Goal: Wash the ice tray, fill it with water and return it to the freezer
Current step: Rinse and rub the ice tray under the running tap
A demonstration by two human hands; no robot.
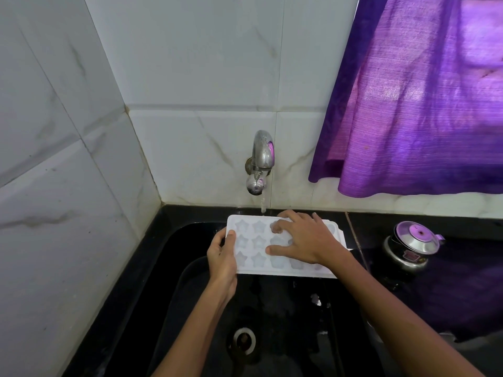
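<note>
Meanwhile both hands hold the unlabelled ice tray (275, 251) under water.

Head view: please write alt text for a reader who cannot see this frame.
A person holds a white ice tray with star-shaped moulds over a black sink beneath a running tap; the left hand grips its left end while the right hand rests fingers spread on top. A purple curtain hangs at right above a small metal pot.

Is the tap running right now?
On. A thin stream falls from the tap toward the far edge of the ice tray.
</note>
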